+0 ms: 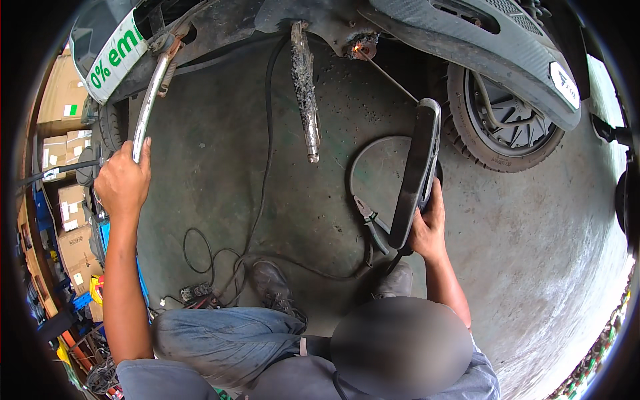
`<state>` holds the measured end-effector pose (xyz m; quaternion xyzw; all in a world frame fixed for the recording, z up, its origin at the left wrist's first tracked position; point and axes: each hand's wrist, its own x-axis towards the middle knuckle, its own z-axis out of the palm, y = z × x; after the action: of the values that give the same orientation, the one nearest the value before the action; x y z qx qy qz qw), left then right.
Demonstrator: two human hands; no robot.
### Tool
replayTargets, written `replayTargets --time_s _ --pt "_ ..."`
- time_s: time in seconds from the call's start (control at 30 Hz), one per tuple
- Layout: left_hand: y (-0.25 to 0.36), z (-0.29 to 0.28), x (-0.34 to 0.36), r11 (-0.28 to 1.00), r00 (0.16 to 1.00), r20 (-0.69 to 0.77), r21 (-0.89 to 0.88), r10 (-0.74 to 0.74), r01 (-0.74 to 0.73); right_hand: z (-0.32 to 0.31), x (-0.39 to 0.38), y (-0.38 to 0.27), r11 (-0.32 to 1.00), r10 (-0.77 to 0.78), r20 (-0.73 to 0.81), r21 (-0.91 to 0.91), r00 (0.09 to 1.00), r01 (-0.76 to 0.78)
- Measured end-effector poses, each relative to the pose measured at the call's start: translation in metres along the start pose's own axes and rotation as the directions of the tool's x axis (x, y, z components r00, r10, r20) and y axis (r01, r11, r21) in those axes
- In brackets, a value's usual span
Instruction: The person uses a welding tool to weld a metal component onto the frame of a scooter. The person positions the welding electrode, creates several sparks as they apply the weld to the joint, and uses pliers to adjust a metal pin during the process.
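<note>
My left hand (123, 181) is closed around the lower end of a curved chrome bar (150, 93) that hangs from the underside of a scooter (467, 33). My right hand (427, 230) grips the bottom of a black hand-held welding shield (417, 167), held upright. A thin welding rod (390, 77) runs from behind the shield's top up to a small glowing spot (358, 48) on the scooter's frame. Where the rod's lower end goes is hidden by the shield. A rusty, crusted exhaust pipe (305, 87) hangs between my two hands.
The scooter's rear wheel (508, 127) stands at the upper right on a stained concrete floor (533, 253). Green-handled pliers (371, 223) and black cables (267, 167) lie by my shoes (271, 285). Cardboard boxes (67, 93) are stacked at the left.
</note>
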<state>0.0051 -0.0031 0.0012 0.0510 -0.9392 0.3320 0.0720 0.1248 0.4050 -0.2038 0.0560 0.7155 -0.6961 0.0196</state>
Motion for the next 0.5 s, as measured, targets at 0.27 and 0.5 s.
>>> replayTargets --time_s 0.27,0.5 --pt "0.0 0.0 -0.001 1.0 1.0 -0.022 0.012 0.012 -0.012 -0.004 -0.002 -0.012 0.612 0.17 0.217 0.741 0.961 -0.276" --pt "0.0 -0.003 0.002 1.0 1.0 -0.023 0.015 0.012 -0.012 -0.015 0.004 -0.006 0.537 0.203 0.218 0.791 0.955 -0.295"
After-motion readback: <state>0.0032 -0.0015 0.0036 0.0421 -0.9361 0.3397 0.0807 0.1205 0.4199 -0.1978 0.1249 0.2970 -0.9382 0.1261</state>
